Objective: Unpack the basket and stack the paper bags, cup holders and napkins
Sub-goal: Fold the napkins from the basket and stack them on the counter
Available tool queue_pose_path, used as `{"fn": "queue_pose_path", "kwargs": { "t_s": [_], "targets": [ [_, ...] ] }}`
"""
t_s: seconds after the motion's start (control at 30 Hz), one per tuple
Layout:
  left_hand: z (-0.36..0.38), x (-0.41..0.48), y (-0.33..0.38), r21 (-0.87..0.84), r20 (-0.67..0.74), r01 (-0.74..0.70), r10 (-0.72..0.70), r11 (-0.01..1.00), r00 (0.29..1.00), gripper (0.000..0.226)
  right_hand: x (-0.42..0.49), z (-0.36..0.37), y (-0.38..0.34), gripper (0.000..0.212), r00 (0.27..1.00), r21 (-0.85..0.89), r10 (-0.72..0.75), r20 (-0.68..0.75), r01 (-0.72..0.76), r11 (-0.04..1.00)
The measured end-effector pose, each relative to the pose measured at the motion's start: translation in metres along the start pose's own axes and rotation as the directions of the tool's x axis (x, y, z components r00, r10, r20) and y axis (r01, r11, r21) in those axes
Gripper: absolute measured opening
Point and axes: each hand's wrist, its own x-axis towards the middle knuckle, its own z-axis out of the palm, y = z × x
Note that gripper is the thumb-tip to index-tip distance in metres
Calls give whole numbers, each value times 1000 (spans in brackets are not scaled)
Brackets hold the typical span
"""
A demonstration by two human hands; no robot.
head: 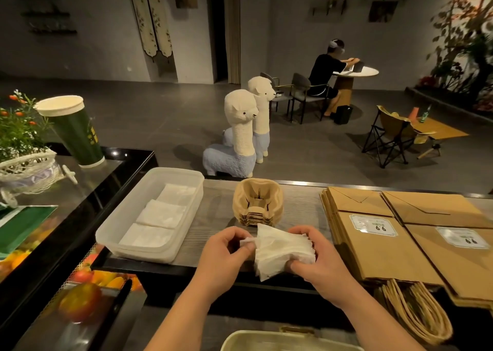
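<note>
— Where were the napkins (282, 252)?
— At six o'clock, near side of the cup holders (258, 203), long axis nine-to-three. My left hand (226, 254) pinched the left end; my right hand (317, 260) gripped the right.

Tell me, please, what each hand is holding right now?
Left hand: pinching a corner of the napkins.
Right hand: gripping the same napkins.

The basket (240, 338) is cut off by the bottom edge, only its rim showing; the right paper bags (458, 265) run off frame; the fine print on their labels (373, 225) is unreadable.
</note>
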Motion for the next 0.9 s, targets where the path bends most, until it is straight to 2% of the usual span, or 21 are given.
{"fn": "queue_pose_path", "kwargs": {
  "t_s": [0.1,0.17,0.27,0.3,0.37,0.43,0.53,0.6,0.67,0.73,0.83,0.9],
  "targets": [
    [-4,-3,-2,-195,-50,35,-46,980,998,22,0,2,-1,48,1000,12,10,-7,-10,1000],
    [-9,-6,-1,-341,-116,63,-109,938,987,25,0,4,-1,38,998,1,28,-60,-28,1000],
    [-23,-10,6,-425,-277,33,-165,905,947,12,-6,6,-8,29,993,-160,-37,-115,18,987],
    [-28,-11,9,-440,-305,22,-172,898,937,8,-11,6,-13,33,992,-250,-93,-87,69,966],
    [-36,-13,11,-445,-314,11,-168,895,935,5,-22,3,-30,40,986,-403,-156,55,165,900],
    [-39,-13,12,-419,-282,13,-144,908,949,5,-34,-3,-53,37,964,-437,-95,247,198,877],
    [-34,-14,12,-365,-160,12,-75,931,984,13,-44,-5,-81,30,907,-313,4,421,141,939],
    [-27,-17,13,-394,-24,8,-19,919,1000,21,-41,-1,-86,33,919,-205,-6,394,94,974],
    [-19,-20,16,-454,118,13,45,891,992,17,-32,2,-79,33,963,-152,-21,270,64,986],
    [-14,-21,17,-483,215,17,100,875,972,10,-23,2,-68,30,989,-178,-48,143,73,981],
    [-9,-16,13,-465,270,-19,162,885,949,30,-16,1,-53,28,992,-220,-61,109,84,972],
    [-5,-14,13,-456,290,-34,185,889,939,50,-14,1,-47,28,992,-143,1,124,17,990]
  ]
}}
